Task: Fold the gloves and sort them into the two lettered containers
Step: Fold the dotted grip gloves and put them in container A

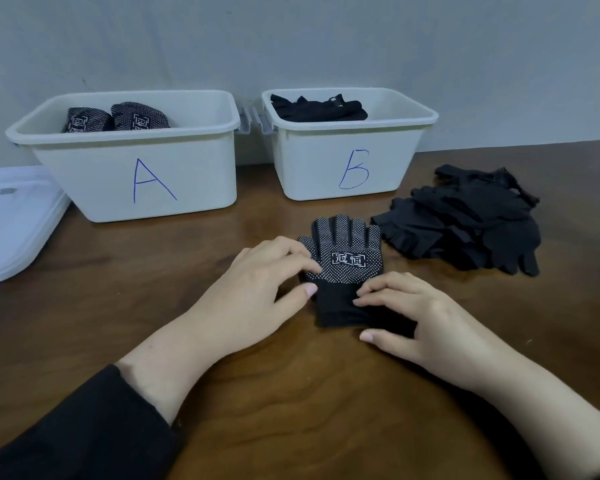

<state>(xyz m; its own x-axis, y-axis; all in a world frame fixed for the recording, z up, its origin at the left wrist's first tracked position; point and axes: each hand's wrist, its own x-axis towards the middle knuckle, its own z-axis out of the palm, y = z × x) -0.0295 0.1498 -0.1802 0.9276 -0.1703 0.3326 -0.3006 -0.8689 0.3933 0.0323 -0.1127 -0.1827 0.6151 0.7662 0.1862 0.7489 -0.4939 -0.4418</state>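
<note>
Glove: black knit glove with white grip dots (343, 268) lies flat on the brown wood-grain surface (153, 292), before the white plastic tub lettered B (354, 168).
Left hand (257, 282): relaxed fingers rest on the dotted palm.
Right hand (420, 320): loose fingers press the smooth cuff.

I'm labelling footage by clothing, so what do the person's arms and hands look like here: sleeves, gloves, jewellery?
Both hands are bare: the left hand and right hand wear no gloves, and no rings, watch or bracelet show. The left arm has a dark, black-looking long sleeve ending short of the wrist. The right forearm is bare in view; only a dark sliver shows at the frame's corner.
</note>
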